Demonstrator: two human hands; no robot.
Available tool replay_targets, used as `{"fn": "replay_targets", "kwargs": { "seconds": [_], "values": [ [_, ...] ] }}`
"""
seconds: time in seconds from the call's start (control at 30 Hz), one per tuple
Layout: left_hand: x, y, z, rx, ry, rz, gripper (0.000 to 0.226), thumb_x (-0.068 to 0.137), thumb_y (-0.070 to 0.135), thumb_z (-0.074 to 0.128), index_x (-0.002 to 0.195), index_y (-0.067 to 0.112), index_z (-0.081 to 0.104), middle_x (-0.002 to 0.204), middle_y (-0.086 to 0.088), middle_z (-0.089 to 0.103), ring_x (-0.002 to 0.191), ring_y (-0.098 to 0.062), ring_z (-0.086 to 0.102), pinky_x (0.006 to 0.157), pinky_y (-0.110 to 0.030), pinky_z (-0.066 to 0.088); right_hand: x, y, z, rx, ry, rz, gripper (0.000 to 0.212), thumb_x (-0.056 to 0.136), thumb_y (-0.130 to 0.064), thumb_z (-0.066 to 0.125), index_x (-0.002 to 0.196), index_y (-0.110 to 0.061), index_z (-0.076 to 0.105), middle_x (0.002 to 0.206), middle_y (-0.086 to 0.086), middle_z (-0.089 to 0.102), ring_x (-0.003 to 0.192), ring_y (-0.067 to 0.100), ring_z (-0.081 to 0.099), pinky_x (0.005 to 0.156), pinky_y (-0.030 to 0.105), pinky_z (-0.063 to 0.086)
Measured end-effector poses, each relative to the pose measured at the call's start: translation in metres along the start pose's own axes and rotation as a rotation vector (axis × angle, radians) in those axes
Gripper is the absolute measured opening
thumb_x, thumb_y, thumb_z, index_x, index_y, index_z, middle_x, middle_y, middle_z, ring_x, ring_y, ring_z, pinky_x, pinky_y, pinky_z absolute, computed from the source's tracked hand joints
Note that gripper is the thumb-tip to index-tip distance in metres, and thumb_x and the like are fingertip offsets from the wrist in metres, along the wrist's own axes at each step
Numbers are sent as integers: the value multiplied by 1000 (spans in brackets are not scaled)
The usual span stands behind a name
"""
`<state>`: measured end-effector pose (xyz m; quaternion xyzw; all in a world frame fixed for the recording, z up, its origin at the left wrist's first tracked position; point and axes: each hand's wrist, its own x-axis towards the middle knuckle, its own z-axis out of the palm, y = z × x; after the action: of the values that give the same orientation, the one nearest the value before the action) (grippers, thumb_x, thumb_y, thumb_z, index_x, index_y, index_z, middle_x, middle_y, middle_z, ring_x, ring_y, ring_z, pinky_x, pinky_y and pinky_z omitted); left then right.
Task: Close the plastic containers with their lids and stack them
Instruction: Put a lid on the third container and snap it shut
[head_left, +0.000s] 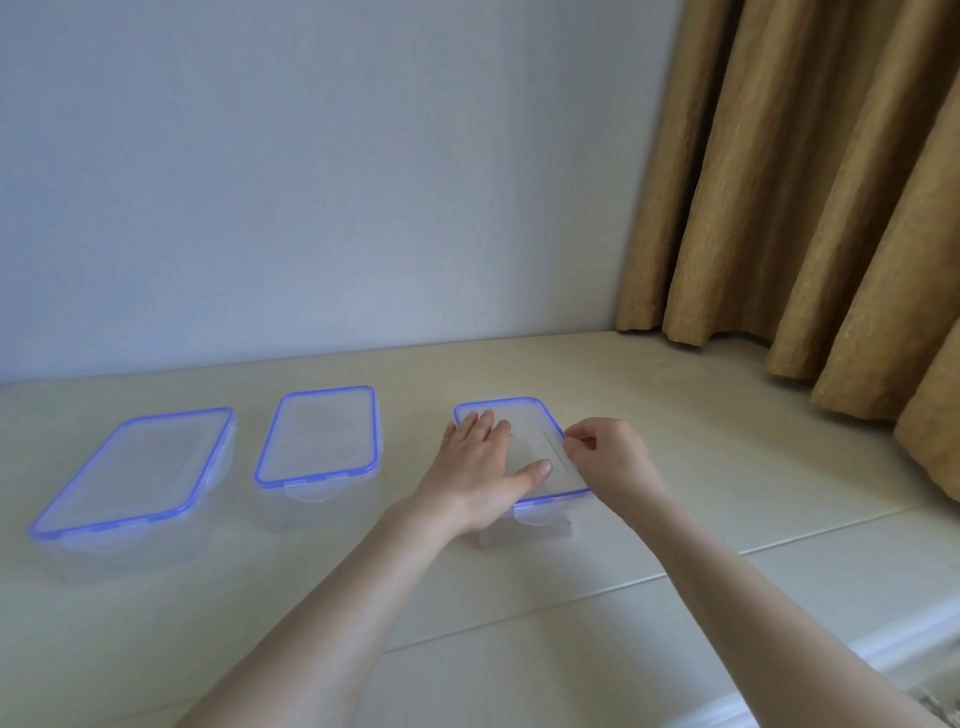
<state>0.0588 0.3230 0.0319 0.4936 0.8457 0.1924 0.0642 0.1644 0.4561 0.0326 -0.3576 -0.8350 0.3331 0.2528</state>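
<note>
Three clear plastic containers with blue-rimmed lids stand in a row on the pale table. The large left container and the middle container have their lids lying on top. On the lid of the right container my left hand lies flat, fingers spread, pressing down. My right hand is at that lid's right edge, fingers curled and pinched at the side clip. The front clip of this container sticks out below the rim.
A white wall rises behind the table. Tan curtains hang at the right and reach down to the table's back right corner. A seam runs across the tabletop near me.
</note>
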Motion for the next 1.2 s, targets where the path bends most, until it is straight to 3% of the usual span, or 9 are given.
{"fn": "replay_targets", "kwargs": {
  "seconds": [0.2, 0.37, 0.53, 0.7, 0.8, 0.97, 1.2],
  "values": [
    [-2, 1, -9, 28, -13, 54, 86, 84, 71, 30, 147, 13, 23, 159, -7, 8, 147, -19, -5, 116, -33, -8, 17, -8, -11, -186, -118, -53, 30, 91, -22, 51, 116, -11, 63, 113, 8, 65, 103, 25, 59, 78, 26, 42],
    [-6, 4, -10, 162, -48, 108, 101, 72, 82, 30, 145, 13, 23, 157, -9, 16, 147, -23, 2, 119, -42, -2, 39, -28, -8, -233, -222, -201, 39, 95, -20, 47, 133, -17, 52, 135, 6, 55, 124, 23, 50, 103, 32, 38],
    [-9, 4, -9, 165, -50, 117, 107, 66, 83, 42, 147, 16, 18, 157, -6, 14, 146, -24, 2, 119, -41, -1, 56, -43, 7, -342, -363, -283, 43, 97, -18, 40, 140, -26, 44, 145, 2, 46, 135, 24, 36, 111, 35, 31],
    [-10, 4, -12, 99, -44, 118, 97, 68, 77, 51, 144, 21, 26, 157, -4, 18, 146, -21, 6, 117, -36, 1, 65, -40, 17, -383, -409, -230, 43, 99, -23, 35, 141, -27, 43, 145, 6, 43, 135, 28, 34, 112, 39, 29],
    [-13, 0, -16, -4, -26, 133, 82, 72, 67, 59, 140, 27, 36, 155, 2, 23, 144, -15, 9, 108, -22, 2, 67, -31, 17, -387, -336, -194, 41, 99, -25, 36, 139, -25, 45, 141, 10, 44, 131, 32, 38, 108, 39, 34],
    [-14, -8, -20, 12, -17, 182, 65, 81, 56, 57, 140, 35, 38, 156, 6, 24, 144, -9, 12, 107, -19, -6, 66, -18, 8, -410, -228, -93, 41, 98, -32, 37, 137, -21, 46, 136, 14, 44, 124, 34, 42, 100, 39, 39],
    [-11, -16, -25, 244, -21, 238, 56, 95, 51, 30, 143, 22, 32, 156, 0, 26, 143, -10, 19, 118, -37, -6, 51, -5, -8, -454, -96, -14, 36, 96, -35, 39, 120, -12, 53, 121, 14, 50, 110, 33, 50, 87, 39, 47]
  ]
}}
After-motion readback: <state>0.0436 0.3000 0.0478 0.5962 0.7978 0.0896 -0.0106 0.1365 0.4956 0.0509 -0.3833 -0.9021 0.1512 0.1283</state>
